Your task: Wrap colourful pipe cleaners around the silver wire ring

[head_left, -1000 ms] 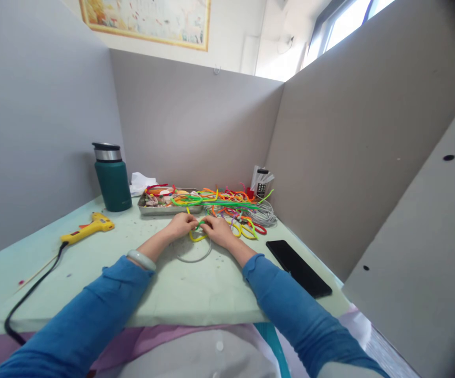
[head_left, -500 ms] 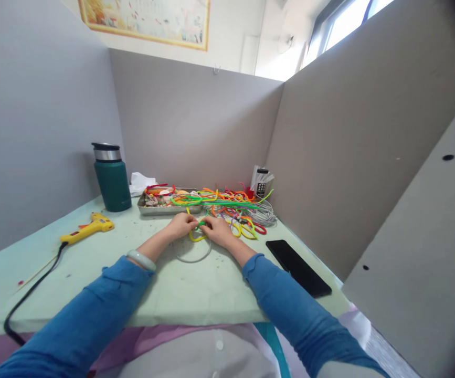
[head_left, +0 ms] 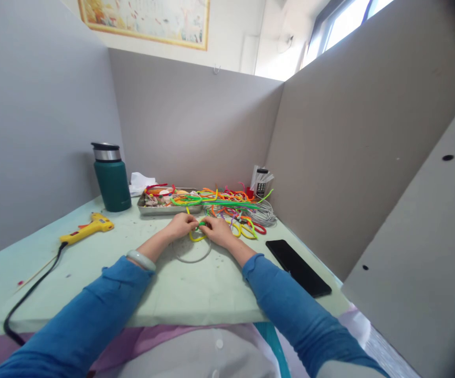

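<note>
Two bare hands meet over the middle of a pale green table covering (head_left: 199,302). The left hand (head_left: 182,226), with a pale bangle (head_left: 141,259) at its wrist, and the right hand (head_left: 218,231) are both pinched at the fingertips on a short green strand (head_left: 202,223), which lies in the narrow space between them; the exact hold of each finger is too small to make out. A yellow strand (head_left: 198,239) curves just below the fingertips, its other end rising behind the left hand. A thin grey loop (head_left: 193,261) extends toward the person from beneath the hands; whether it is joined to either strand cannot be told. Beyond the hands stands a metal tray (head_left: 168,211) of small mixed pieces, with a heap of coloured strands (head_left: 231,202) overlapping its right end and a coil of grey cord (head_left: 265,216) beside the heap. At left, a yellow glue gun (head_left: 89,230) lies in front of an upright teal bottle (head_left: 112,185); at right lies a black phone (head_left: 298,268).
</note>
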Demonstrator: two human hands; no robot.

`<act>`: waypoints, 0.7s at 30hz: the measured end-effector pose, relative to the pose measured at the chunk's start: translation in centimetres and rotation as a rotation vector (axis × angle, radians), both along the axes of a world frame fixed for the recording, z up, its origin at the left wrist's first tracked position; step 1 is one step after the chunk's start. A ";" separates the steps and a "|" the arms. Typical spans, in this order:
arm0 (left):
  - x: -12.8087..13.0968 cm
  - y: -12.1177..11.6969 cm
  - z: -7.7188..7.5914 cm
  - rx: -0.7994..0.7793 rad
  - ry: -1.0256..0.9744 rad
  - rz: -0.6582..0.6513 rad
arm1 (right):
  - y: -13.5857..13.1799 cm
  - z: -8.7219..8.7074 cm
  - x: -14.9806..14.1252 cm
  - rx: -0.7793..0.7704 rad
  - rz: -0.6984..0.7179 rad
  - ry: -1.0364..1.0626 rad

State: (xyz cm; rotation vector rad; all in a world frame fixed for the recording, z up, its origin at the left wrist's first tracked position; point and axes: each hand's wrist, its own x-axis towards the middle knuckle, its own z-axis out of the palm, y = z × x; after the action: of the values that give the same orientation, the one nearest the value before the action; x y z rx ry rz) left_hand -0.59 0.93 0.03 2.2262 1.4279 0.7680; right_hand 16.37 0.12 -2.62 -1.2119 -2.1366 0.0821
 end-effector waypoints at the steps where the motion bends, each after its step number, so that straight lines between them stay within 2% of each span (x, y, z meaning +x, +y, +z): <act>1: 0.0 0.0 0.0 -0.003 -0.003 0.004 | 0.0 0.0 0.0 -0.006 -0.001 0.000; 21: -0.1 0.5 -0.5 0.029 0.036 0.010 | -0.1 0.0 -0.1 -0.011 0.011 -0.001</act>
State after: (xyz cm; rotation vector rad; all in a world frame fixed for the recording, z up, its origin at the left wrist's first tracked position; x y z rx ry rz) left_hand -0.73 1.40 -0.44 2.2674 1.4540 0.7607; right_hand 16.32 0.00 -2.59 -1.2070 -2.1463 0.0986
